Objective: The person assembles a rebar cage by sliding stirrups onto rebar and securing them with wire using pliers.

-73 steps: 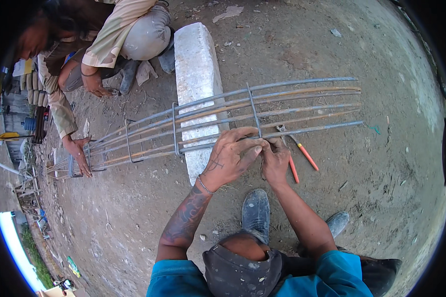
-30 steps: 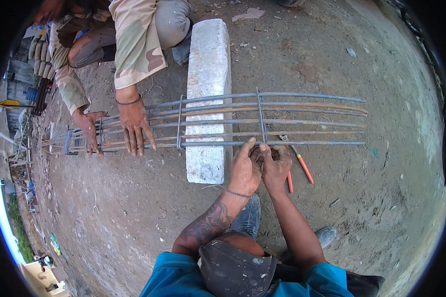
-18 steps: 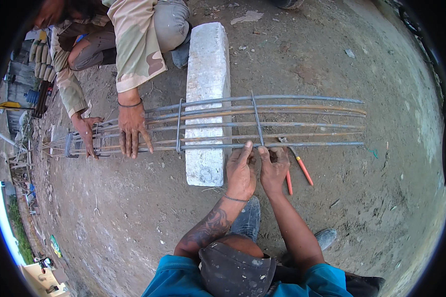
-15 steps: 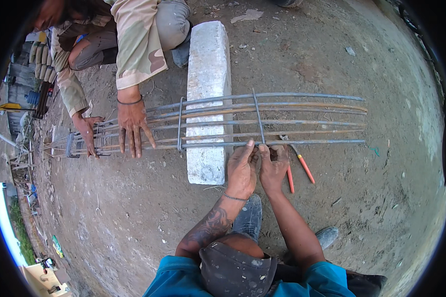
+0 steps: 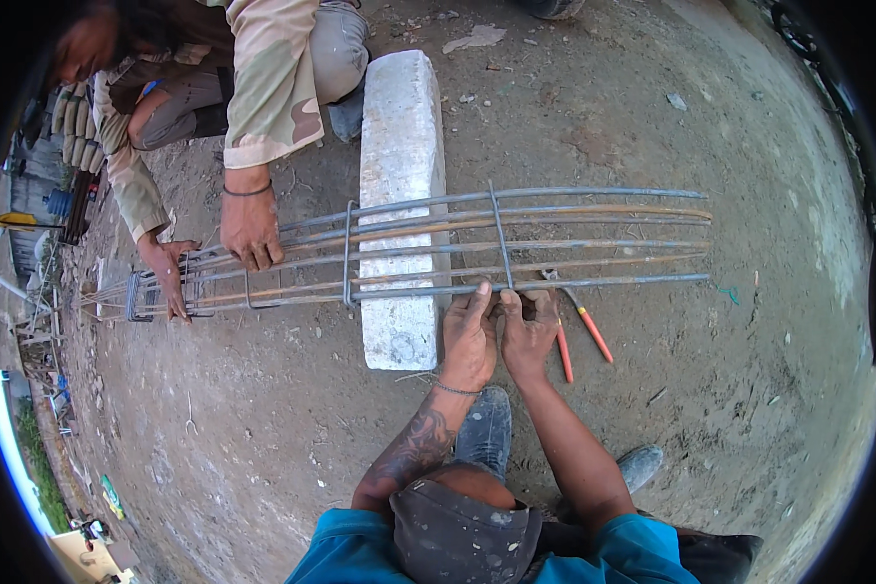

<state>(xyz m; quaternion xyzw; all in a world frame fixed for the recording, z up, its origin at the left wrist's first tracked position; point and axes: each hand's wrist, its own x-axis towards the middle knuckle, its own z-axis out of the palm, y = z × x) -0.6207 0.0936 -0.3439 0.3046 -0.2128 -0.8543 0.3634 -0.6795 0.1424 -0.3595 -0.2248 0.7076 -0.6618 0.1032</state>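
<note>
Several long, partly rusted steel bars (image 5: 642,245) run side by side with square wire stirrups around them. My left hand (image 5: 469,343) is at the nearest bar, its thumb against the bar and its fingers curled. Close beside it, my right hand (image 5: 530,339) is closed in a pinch below the lower end of a stirrup (image 5: 501,234). What the fingertips of both hands hold is too small or hidden to make out. Pliers (image 5: 594,333) with red handles lie open on the ground just right of my right hand.
A long white block (image 5: 399,127) lies under the bars, left of my hands. A co-worker in a camouflage sleeve (image 5: 273,107) crouches at the far left. One co-worker's hand (image 5: 253,229) is closed at the bars near a stirrup; the other (image 5: 168,273) rests farther left.
The co-worker's nearer hand has gone from spread fingers to a closed grip and moved slightly away from me; a stirrup now shows below it. My hands stay at the same stirrup, fingers shifted slightly.
</note>
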